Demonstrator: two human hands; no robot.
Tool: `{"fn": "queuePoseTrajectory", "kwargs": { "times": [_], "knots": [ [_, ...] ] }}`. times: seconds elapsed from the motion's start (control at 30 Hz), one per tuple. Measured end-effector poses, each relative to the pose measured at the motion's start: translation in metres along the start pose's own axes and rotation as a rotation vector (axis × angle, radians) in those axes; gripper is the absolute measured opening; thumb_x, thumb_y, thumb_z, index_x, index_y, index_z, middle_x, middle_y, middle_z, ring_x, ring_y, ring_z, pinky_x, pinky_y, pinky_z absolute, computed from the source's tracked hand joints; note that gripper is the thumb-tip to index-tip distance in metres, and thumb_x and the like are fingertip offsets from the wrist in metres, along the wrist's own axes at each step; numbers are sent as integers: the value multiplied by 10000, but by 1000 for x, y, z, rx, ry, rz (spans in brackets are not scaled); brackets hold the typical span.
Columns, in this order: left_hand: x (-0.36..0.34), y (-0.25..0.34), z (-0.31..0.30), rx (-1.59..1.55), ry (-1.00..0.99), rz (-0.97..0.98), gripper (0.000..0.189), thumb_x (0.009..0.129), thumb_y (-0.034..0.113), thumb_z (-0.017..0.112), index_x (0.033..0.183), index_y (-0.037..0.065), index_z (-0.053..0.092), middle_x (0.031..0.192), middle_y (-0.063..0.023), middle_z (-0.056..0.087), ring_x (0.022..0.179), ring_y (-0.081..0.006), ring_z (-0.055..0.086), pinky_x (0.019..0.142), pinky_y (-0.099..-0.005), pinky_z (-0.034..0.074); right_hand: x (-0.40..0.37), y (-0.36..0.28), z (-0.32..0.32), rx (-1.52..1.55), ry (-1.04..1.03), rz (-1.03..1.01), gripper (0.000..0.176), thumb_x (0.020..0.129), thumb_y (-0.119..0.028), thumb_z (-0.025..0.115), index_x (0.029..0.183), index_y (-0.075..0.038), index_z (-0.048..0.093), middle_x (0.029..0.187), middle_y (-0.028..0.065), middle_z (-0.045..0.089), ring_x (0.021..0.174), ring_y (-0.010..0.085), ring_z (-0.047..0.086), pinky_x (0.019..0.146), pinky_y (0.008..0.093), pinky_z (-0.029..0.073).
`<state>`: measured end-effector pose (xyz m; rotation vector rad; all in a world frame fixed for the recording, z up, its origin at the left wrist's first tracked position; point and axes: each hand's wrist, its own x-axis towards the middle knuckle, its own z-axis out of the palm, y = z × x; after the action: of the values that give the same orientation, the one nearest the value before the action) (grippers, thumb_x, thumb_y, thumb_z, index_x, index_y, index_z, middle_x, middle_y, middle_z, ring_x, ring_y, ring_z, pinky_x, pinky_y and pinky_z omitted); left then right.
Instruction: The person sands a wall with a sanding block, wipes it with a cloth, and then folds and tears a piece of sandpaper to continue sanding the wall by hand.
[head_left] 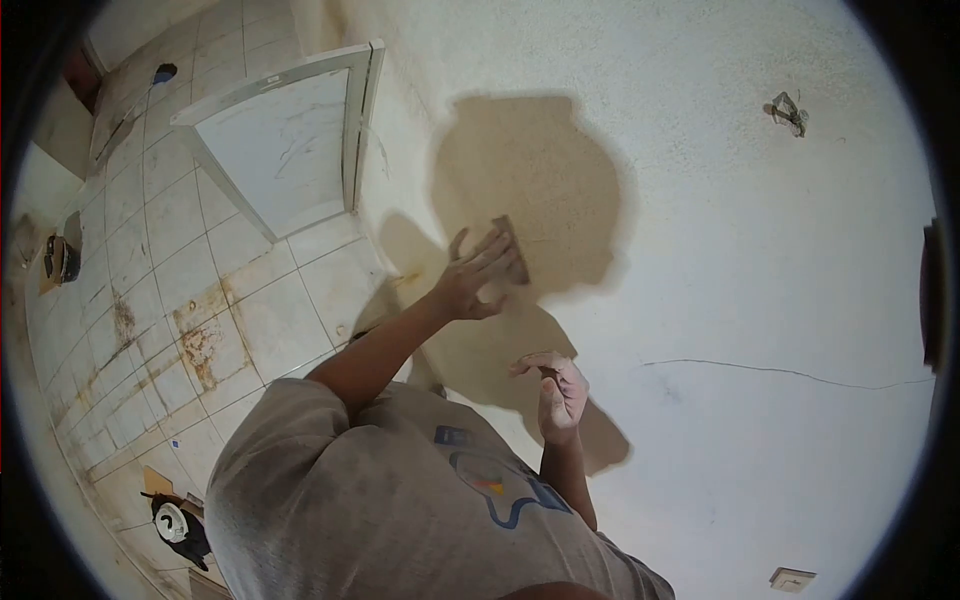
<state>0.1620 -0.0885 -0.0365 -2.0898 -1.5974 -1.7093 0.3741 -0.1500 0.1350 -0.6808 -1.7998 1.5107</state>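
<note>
The left hand (475, 275) is raised to the wall (760, 260), fingers spread and pressed flat over a small brown block (513, 250), which it holds against the plaster. The block lies on the wall at the lower edge of a large shadow (530, 170), with only its upper and right edges showing past the fingertips. The right hand (560, 392) hangs lower and to the right, close to the wall but apparently apart from it, its fingers loosely curled towards the thumb; whether it pinches anything small cannot be told. Both bare forearms run back to a grey T-shirt (340, 500) with a printed design on the chest. To the right of the right hand a thin crack (780, 372) runs across the wall. High on the right is a rough hole (788, 112) with something sticking out of it, and low on the right sits a small plate (792, 578). To the left the wall meets a tiled floor (160, 230) with rusty stains (200, 345). A pale framed panel (285, 150) stands by the wall, well apart from the hands. A white roll (170, 522) lies on the floor at the lower left.
</note>
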Motion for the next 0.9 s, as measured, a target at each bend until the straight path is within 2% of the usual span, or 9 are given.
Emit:
{"fn": "queuePoseTrajectory", "kwargs": {
  "times": [0.13,0.2,0.3,0.47,0.6,0.67,0.77,0.87,0.9],
  "knots": [
    [-42,2,3,17,-130,-246,835,789,351,737,1516,84,424,1600,-171,366,1516,-314,292,1193,-611,107,-17,10,-5,34,77,11,273,972,-192,652,1115,39,631,1024,175,703,962,261,666,891,387,506],
    [-45,-3,5,29,-146,-212,857,779,350,744,1521,81,410,1610,-175,344,1516,-324,287,1195,-615,120,-25,11,-3,32,114,44,202,951,-132,683,1083,18,646,1006,161,708,967,251,667,896,374,504],
    [-45,-7,5,32,-139,-173,893,757,359,762,1525,79,403,1612,-184,334,1515,-340,281,1198,-618,135,-32,9,-1,-89,92,77,212,956,-159,688,1073,13,649,1000,151,711,965,240,667,898,369,500],
    [-33,-17,-3,32,-127,-55,966,710,408,796,1522,62,404,1613,-205,322,1518,-359,267,1193,-635,139,-44,5,0,-53,206,37,263,964,-207,677,1063,35,643,968,156,704,921,240,666,864,365,505],
    [43,-12,-32,78,-50,-55,1021,680,478,819,1505,33,415,1617,-223,303,1517,-374,266,1175,-668,119,-45,16,-4,-44,262,11,337,979,-270,637,1045,60,635,915,175,691,858,253,669,809,369,521],
    [105,-3,-48,131,169,76,1018,702,509,811,1497,9,417,1574,-247,365,1486,-400,317,1154,-675,138,-50,19,-3,-27,238,12,326,978,-262,641,1056,55,637,928,170,696,875,246,667,823,365,515],
    [164,-2,-74,-53,96,65,990,761,528,773,1467,-61,406,1458,-292,481,1368,-459,446,1166,-627,137,-52,18,-5,-16,217,7,313,965,-249,665,1074,44,644,960,159,704,905,228,663,853,357,501],
    [186,19,-94,173,191,193,937,804,498,752,1449,-91,411,1352,-273,575,1265,-451,530,1148,-600,181,-49,15,-3,-28,213,-14,317,965,-254,664,1069,46,645,949,153,702,895,224,658,848,355,501],
    [183,20,-89,55,203,176,973,788,507,759,1471,-81,392,1395,-284,531,1320,-445,476,1138,-600,191,-49,16,-3,-23,211,-19,316,966,-254,662,1068,45,646,944,150,701,892,224,657,849,356,501]
  ]
}}
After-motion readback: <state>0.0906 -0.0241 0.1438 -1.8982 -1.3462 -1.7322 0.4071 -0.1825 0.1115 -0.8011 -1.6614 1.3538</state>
